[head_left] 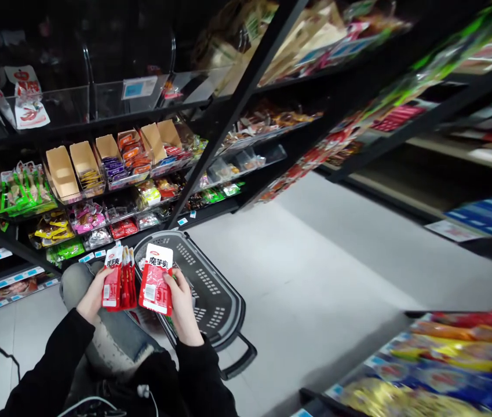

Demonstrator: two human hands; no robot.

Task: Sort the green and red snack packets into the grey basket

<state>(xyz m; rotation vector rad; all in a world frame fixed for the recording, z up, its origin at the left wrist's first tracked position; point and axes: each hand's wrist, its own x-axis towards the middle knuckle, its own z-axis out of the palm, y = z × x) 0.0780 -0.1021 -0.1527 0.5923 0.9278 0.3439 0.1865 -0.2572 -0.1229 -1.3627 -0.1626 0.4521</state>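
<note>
My left hand point(93, 294) grips a stack of several red-and-white snack packets point(119, 281), held upright with their edges fanned to the right. Between thumb and fingers, my right hand point(182, 301) holds a red-and-white snack packet point(156, 278), its printed front toward me; whether others lie behind it is hidden. The two hands are a short gap apart, above my bent knee. Beneath them and to the right lies a grey and black shopping basket point(223, 324) on the floor, partly covered by the packets and my right hand.
A shelf rack point(72, 124) with snack bins and open brown boxes point(61, 174) stands in front. More shelves point(419, 191) run along the right, blurred. A low display of bright packages point(445, 370) is at the lower right. Grey floor point(306, 255) lies between. A white cable point(93, 399) crosses my lap.
</note>
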